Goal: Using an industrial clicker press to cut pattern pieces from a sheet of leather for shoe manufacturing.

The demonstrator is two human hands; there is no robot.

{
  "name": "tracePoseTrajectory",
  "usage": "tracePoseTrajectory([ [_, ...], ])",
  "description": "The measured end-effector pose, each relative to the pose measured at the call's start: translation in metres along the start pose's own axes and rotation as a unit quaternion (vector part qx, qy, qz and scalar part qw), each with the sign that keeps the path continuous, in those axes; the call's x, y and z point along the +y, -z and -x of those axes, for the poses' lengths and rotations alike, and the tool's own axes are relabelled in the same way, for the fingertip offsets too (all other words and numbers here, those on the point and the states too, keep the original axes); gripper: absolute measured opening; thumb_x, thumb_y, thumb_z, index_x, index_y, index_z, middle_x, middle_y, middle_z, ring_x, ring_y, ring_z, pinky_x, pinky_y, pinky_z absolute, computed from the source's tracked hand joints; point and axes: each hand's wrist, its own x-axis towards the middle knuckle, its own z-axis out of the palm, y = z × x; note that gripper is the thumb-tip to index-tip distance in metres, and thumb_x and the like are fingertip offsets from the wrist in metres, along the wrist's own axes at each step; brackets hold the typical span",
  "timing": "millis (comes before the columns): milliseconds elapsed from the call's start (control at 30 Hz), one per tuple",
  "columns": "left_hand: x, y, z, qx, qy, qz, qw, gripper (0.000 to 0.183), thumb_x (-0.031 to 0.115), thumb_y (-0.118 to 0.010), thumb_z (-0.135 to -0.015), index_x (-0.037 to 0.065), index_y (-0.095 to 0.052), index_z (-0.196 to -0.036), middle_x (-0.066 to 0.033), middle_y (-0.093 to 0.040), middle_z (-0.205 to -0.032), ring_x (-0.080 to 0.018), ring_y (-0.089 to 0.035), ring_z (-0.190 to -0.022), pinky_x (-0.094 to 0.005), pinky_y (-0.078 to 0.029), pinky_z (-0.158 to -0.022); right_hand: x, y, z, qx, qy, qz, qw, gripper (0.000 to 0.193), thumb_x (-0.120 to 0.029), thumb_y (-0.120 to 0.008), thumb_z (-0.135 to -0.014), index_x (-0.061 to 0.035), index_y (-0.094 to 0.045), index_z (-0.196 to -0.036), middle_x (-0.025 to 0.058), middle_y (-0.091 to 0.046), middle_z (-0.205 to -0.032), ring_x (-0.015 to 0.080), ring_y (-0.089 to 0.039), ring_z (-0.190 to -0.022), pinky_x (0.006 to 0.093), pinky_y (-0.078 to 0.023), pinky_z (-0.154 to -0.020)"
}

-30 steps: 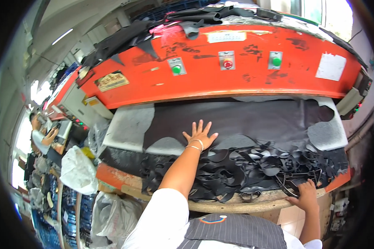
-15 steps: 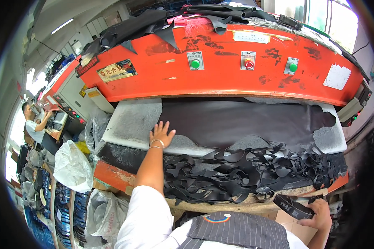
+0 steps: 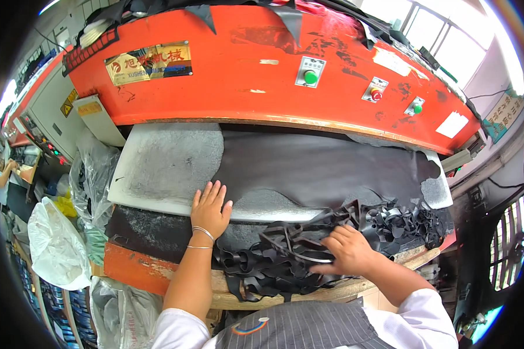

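Observation:
My left hand [image 3: 211, 209] lies with its fingers stretched out on the front edge of the pale cutting board [image 3: 163, 168]. Its fingertips are close by the left end of a dark leather sheet [image 3: 308, 168], which is spread over the board with a wavy front edge. In my right hand [image 3: 350, 251] is a black cutting die [image 3: 297, 241], an open metal frame with thin walls. I hold it by its right end, above a heap of curled black leather scraps [image 3: 256, 267] in front of the board. The scraps partly blend with the die's outline.
Behind the board rises an orange press beam [image 3: 227, 81] with green buttons and a red one. White plastic bags [image 3: 58, 244] stand at the left. A wooden rail [image 3: 239, 299] borders the near edge. Another person's arm [image 3: 6, 174] shows at the far left.
My right hand has brought the cutting die from beside my body up and left over the scraps. My left hand remains at the board's front edge. The view has turned and come closer.

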Motion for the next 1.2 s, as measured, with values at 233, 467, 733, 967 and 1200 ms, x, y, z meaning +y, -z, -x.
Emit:
tracePoseTrajectory([
  [233, -0.022, -0.007, -0.004, 0.009, 0.031, 0.087, 0.996, 0.037, 0.029, -0.053, -0.092, 0.007, -0.066, -0.119, -0.01, -0.057, -0.134, -0.0257, -0.045, -0.132, -0.0456, -0.026, -0.113, -0.019, -0.071, -0.042, -0.035, -0.034, 0.057, 0.997, 0.056, -0.052, -0.077, -0.07, -0.0011, -0.063, -0.089, 0.0082, -0.058, -0.079, 0.0246, -0.055, -0.078, 0.0346, -0.043, -0.074],
  [467, -0.028, -0.017, -0.004, 0.097, 0.037, 0.102, 0.989, 0.029, 0.008, -0.058, -0.085, 0.011, -0.069, -0.111, -0.0046, -0.068, -0.116, -0.0234, -0.059, -0.118, -0.0402, -0.038, -0.104, -0.022, -0.076, -0.085, -0.106, 0.093, -0.047, 0.989, 0.038, -0.035, -0.063, -0.085, -0.0038, -0.062, -0.106, 0.01, -0.06, -0.111, 0.0253, -0.057, -0.102, 0.0372, -0.044, -0.089],
  [733, -0.032, -0.029, -0.011, 0.178, 0.062, 0.172, 0.967, 0.025, -0.001, -0.06, -0.08, 0.008, -0.071, -0.101, -0.0088, -0.072, -0.093, -0.0245, -0.069, -0.096, -0.0399, -0.048, -0.089, 0.007, -0.141, -0.15, -0.239, 0.469, -0.096, 0.845, 0.016, -0.021, -0.057, -0.074, -0.0115, -0.069, -0.069, 0.0002, -0.063, -0.08, 0.0207, -0.055, -0.095, 0.0366, -0.04, -0.094],
  [967, -0.04, -0.034, -0.015, 0.205, 0.075, 0.171, 0.961, 0.026, 0.001, -0.061, -0.077, 0.008, -0.072, -0.099, -0.0087, -0.073, -0.091, -0.0212, -0.069, -0.086, -0.0358, -0.048, -0.085, 0.021, -0.103, -0.188, -0.162, 0.47, -0.085, 0.863, 0.012, -0.021, -0.058, -0.07, -0.0095, -0.06, -0.066, 0.0009, -0.058, -0.077, 0.0211, -0.056, -0.088, 0.0356, -0.042, -0.089],
  [1200, -0.041, -0.035, -0.017, 0.193, 0.109, 0.156, 0.963, 0.026, 0.006, -0.059, -0.083, 0.008, -0.07, -0.107, -0.0076, -0.072, -0.097, -0.0211, -0.068, -0.093, -0.0369, -0.045, -0.091, 0.075, 0.047, -0.203, -0.114, 0.01, 0.135, 0.984, 0.011, -0.004, -0.071, -0.071, -0.0041, -0.063, -0.078, 0.0065, -0.063, -0.078, 0.0239, -0.062, -0.066, 0.036, -0.048, -0.053],
])
